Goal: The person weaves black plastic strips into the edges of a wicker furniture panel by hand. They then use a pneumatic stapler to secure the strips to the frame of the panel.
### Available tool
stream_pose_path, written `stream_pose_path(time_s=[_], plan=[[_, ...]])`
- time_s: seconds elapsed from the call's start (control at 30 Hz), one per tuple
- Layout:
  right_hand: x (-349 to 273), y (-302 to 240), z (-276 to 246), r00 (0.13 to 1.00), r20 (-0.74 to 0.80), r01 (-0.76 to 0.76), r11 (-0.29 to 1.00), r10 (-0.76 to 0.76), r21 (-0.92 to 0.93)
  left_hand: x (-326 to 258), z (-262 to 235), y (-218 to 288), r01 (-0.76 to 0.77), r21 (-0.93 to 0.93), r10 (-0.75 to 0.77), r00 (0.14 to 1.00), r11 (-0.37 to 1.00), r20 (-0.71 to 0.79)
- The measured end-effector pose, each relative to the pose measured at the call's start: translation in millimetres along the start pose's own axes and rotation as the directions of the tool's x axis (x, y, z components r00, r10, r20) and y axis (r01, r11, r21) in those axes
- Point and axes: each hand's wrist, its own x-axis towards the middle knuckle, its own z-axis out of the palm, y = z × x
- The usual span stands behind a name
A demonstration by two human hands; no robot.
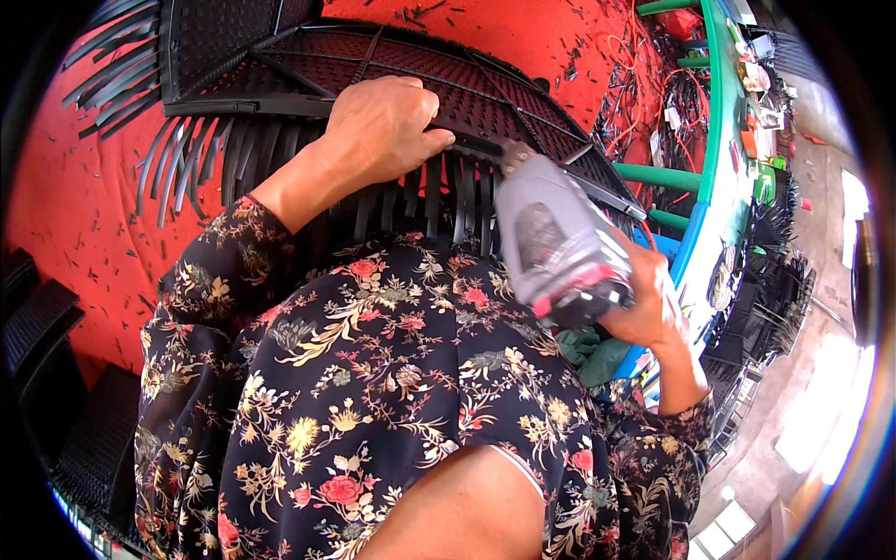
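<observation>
Across my lap lies a black woven wicker furniture panel on a frame, with flat loose strips hanging from its near edge. My left hand is closed at this edge, its thumb pointing right along the rail; the fingertips are hidden. On the right, my right hand grips a grey and red staple gun, somewhat blurred. The gun's nose meets or nearly meets the edge, a short way right of my left thumb. Exact contact cannot be made out.
Red floor covering is scattered with dark strip scraps. To the right runs a green tubular frame, with an orange-red hose and a tangle of strips beside it. Black woven pieces stand at the lower left.
</observation>
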Motion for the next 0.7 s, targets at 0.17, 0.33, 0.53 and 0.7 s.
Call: stream_pose_path(time_s=[0.17, 0.33, 0.53, 0.7], plan=[[-43, 14, 1, 0.983, 0.001, -0.183, 0.983, 0.183, -0.014, 4, -1, 4, -0.045, 0.066, 0.044, 0.999, 0.997, 0.023], [-48, 15, 12, 0.994, -0.059, -0.09, 0.991, 0.096, 0.095, 14, 3, 19, -0.051, -0.042, 0.057, 0.987, 0.998, 0.148], [-31, -1, 14, 0.997, -0.016, -0.08, 0.994, 0.081, 0.076, 16, 7, 11, 0.088, -0.096, -0.06, 0.963, 0.992, 0.261], [-25, -5, 12, 0.998, -0.033, -0.047, 0.993, 0.051, 0.104, 18, 6, 15, 0.107, -0.073, -0.082, 0.957, 0.992, 0.277]])
